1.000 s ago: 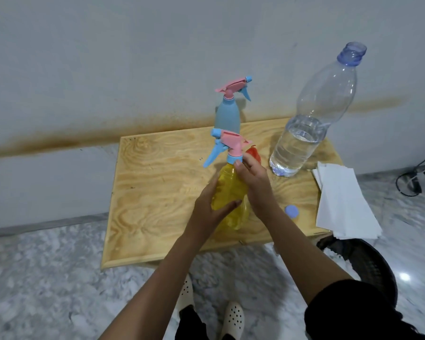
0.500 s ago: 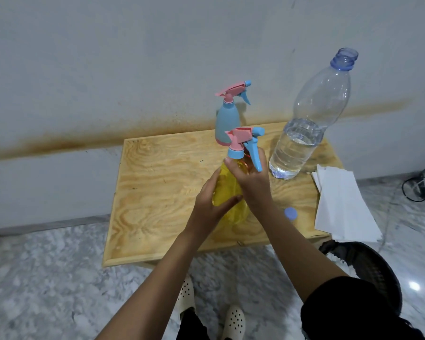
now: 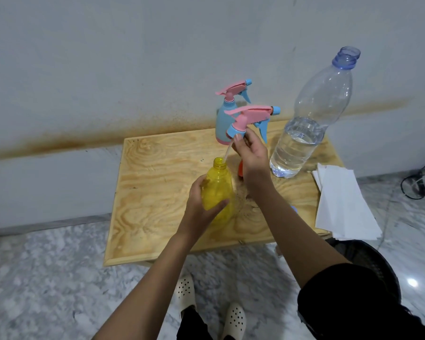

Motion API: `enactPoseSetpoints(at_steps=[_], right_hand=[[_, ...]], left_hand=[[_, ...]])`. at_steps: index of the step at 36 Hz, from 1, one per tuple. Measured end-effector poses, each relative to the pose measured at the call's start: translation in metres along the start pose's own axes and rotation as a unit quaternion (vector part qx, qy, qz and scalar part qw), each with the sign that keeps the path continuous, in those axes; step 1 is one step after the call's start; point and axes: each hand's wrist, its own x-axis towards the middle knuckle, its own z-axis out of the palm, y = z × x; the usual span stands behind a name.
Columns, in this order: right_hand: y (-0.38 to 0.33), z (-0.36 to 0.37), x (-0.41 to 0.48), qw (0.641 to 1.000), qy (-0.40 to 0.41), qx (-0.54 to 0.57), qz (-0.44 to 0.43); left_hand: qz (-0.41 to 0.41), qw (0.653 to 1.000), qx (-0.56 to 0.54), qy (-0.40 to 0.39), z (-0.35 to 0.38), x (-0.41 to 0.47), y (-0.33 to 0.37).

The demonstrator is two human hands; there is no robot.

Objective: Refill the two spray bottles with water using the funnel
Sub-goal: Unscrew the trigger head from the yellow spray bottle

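Observation:
My left hand (image 3: 201, 207) grips the yellow spray bottle (image 3: 217, 190), which stands on the wooden table (image 3: 157, 187) with its neck uncapped. My right hand (image 3: 252, 153) pinches the pink and blue spray head (image 3: 249, 116) by its collar, lifted above the bottle; its thin dip tube still reaches into the neck. A blue spray bottle (image 3: 225, 119) with its own pink head stands upright behind. A red-orange funnel (image 3: 241, 170) shows partly behind my right wrist. The big clear water bottle (image 3: 304, 128), uncapped and about one third full, stands at the right.
White paper sheets (image 3: 341, 204) lie over the table's right edge. A small blue cap (image 3: 294, 209) peeks out beside my right forearm. A dark round object (image 3: 368, 253) sits on the marble floor at the right, and a black cable (image 3: 417, 185) lies farther right. The wall is close behind.
The spray head was being turned on the yellow bottle; now my right hand has lifted it off and up, drawing the dip tube out. My left hand stays on the bottle.

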Motion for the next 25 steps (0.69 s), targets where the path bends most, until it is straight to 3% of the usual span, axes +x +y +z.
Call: enactPoseSetpoints(at_steps=[10,18,25], right_hand=[[-0.047,0.003,0.036,0.997,-0.028,0.075,-0.006],[-0.049,0.0,0.042,0.998,0.022,0.056,-0.03],[-0.049,0.001,0.048,0.993,0.073,0.073,-0.062]], left_hand=[[0.001,1.0,-0.008,0.03,-0.009,0.002,-0.011],[0.014,0.998,-0.009,0.055,-0.014,0.004,-0.018],[-0.024,0.997,-0.057,0.054,-0.016,0.004,-0.024]])
